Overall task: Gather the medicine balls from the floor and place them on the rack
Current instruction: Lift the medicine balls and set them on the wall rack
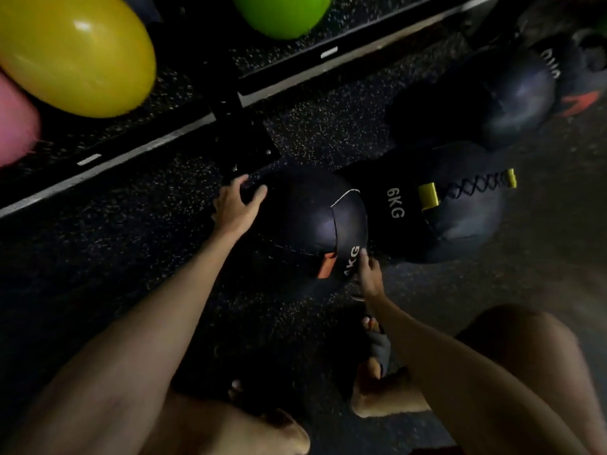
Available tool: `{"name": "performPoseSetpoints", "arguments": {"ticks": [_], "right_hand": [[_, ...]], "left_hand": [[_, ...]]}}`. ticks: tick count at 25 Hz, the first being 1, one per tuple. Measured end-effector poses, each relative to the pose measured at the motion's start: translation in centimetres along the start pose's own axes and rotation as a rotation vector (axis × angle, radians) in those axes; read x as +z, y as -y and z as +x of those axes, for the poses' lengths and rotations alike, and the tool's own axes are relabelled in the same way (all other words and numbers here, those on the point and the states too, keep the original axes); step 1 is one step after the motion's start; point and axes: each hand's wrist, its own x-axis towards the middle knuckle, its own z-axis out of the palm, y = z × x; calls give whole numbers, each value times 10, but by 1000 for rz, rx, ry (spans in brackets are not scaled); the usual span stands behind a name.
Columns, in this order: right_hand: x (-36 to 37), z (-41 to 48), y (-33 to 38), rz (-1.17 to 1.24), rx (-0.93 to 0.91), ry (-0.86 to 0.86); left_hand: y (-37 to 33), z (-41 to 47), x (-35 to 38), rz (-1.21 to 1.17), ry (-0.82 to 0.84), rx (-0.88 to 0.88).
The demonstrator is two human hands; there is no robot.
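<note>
A black medicine ball with an orange tab (pixel 308 221) lies on the dark speckled floor in the middle of the view. My left hand (pixel 235 205) lies spread on its left side, fingers over the top edge. My right hand (pixel 369 270) touches its lower right side near the white weight lettering. Right behind it sits a black ball marked 6KG with yellow tabs and lacing (pixel 440 205). A third black ball (pixel 499 103) rests further back on the right. The rack's black base rail (pixel 138 149) runs diagonally across the upper left, with an upright post foot (pixel 236 126).
A yellow gym ball (pixel 72 50), a pink ball (pixel 13 123) and a green ball (pixel 282 11) sit beyond the rail. More dark gear with a red mark (pixel 578 100) lies at the far right. My sandalled feet (pixel 377 356) stand just below the ball.
</note>
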Motion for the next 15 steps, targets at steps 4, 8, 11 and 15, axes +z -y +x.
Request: {"name": "performPoseSetpoints", "arguments": {"ticks": [4,8,11,15], "right_hand": [[37,26,-22,246,-80,-131],[58,44,-31,388,-195,-242],[60,49,-37,441,-236,-267],[59,45,-34,450,-234,-294]], "left_hand": [[28,56,11,-85,96,35],[46,82,22,-231,256,76],[51,91,32,-352,349,44],[56,83,33,-388,333,21]]}}
